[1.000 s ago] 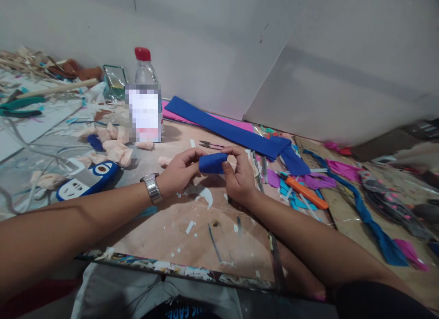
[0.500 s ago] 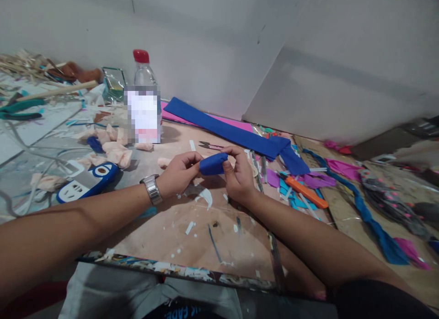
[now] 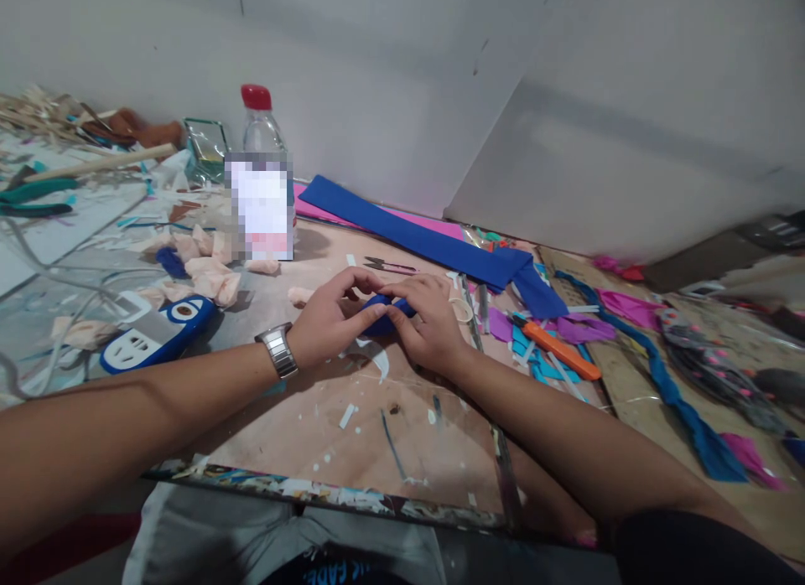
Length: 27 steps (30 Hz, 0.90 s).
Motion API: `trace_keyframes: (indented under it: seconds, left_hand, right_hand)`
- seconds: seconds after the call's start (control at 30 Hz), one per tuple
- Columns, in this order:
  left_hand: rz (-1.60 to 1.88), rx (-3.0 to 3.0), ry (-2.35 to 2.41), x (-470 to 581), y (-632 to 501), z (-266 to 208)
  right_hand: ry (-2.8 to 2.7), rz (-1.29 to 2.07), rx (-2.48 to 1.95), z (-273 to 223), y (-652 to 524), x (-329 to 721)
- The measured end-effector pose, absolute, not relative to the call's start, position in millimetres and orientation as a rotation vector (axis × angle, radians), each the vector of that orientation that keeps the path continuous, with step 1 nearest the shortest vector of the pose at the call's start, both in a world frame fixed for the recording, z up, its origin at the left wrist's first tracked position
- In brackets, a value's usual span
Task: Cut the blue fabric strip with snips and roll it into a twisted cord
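Both my hands hold a small piece of folded blue fabric (image 3: 376, 323) just above the wooden board. My left hand (image 3: 336, 315), with a metal watch (image 3: 277, 350) at the wrist, grips its left part with thumb and fingers. My right hand (image 3: 431, 323) grips the right part, the fingers laid over it. The thumbs almost meet in the middle, and much of the fabric is hidden behind the fingers. Just beyond my hands lie small thread snips (image 3: 388, 266). A long blue fabric strip (image 3: 402, 235) stretches behind them, over pink material.
A bottle with a red cap (image 3: 257, 97) stands at the back left, partly blurred out. To the left are a blue and white power strip (image 3: 160, 333), peach fabric scraps (image 3: 214, 282) and green-handled pliers (image 3: 41, 195). An orange cutter (image 3: 559, 349) lies among scraps on the right.
My hands have come closer together over the blue fabric. The right fingers now lie across it and the left fingers have curled over, so less of it shows.
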<state>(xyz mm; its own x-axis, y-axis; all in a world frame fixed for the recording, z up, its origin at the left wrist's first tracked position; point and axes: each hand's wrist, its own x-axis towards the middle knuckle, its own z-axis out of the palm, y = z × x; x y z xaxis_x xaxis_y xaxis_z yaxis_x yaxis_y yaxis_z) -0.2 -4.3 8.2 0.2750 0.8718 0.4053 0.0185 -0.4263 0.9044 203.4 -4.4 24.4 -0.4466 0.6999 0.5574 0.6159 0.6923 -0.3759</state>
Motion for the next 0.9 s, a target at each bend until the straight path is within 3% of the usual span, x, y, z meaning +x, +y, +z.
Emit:
trace_keyframes:
  seconds: [0.9]
  left_hand:
    - [1.251,1.565,0.832,0.9,1.3,4.8]
  right_hand:
    - [-2.075,0.178,-1.059,26.7,-5.2,201.7]
